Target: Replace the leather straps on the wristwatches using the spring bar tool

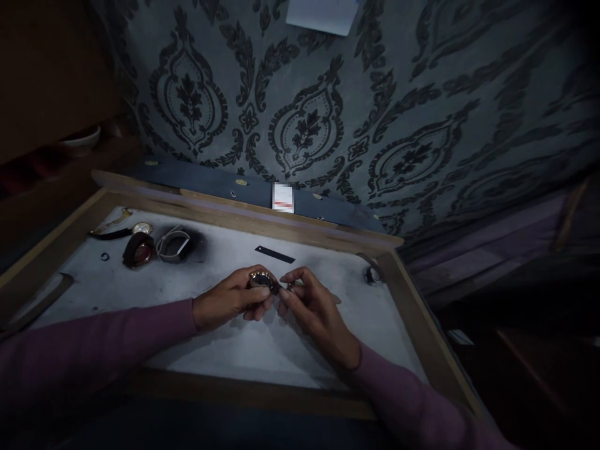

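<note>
My left hand (239, 294) is closed around a wristwatch (260, 279) with a shiny gold-toned case and a dark face. It holds the watch up over the middle of the white-lined tray (206, 356). My right hand (312, 306) is closed, its thumb and fingertips pinched right beside the watch. Something small and dark shows between the two hands; whether it is part of a strap I cannot tell. Just beyond the hands, a flat black strip (275, 254) with a small hole at one end lies on the tray.
Raised wooden edges (435, 331) frame the tray. Several watches lie at its left, among them a grey-strapped one (173, 244) and a red-faced one (143, 253). A dark-strapped watch (374, 274) rests in the right corner. A white card (282, 197) stands behind the tray near the patterned wall.
</note>
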The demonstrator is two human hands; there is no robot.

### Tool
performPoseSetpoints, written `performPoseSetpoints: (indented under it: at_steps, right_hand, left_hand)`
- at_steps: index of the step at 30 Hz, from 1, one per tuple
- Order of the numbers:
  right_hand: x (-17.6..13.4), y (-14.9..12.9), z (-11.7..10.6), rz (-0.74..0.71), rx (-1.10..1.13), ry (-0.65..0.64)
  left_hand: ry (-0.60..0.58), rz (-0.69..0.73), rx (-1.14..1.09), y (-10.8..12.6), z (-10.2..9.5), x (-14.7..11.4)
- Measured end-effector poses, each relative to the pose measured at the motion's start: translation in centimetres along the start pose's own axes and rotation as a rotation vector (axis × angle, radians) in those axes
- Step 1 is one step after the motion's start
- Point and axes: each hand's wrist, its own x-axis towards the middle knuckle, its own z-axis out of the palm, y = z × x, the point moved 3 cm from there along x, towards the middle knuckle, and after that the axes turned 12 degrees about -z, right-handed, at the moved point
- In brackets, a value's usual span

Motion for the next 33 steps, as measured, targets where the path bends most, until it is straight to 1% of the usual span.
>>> performPoseSetpoints:
  at_steps: [5, 17, 28, 33]
  right_hand:
    - [0.1, -0.15, 0.03, 0.021, 0.008, -0.007]
    - [-0.03, 0.58, 0.35, -0.016, -0.016, -0.046]
    - [0.14, 0.45, 0.67, -0.04, -0.012, -0.052]
    - [0.17, 0.45, 0.9, 0.007, 0.048, -0.06]
  left_hand:
    - [0.012, -0.024, 0.006, 0.02, 0.04, -0.08]
    - [0.079, -0.068, 0.012, -0.17, 0.19, -0.13]
    - [0.119, -0.045, 0.028, -0.42, -0.04, -0.02]
    - [0.138, -0.029, 0.047, -0.36, -0.14, 0.08]
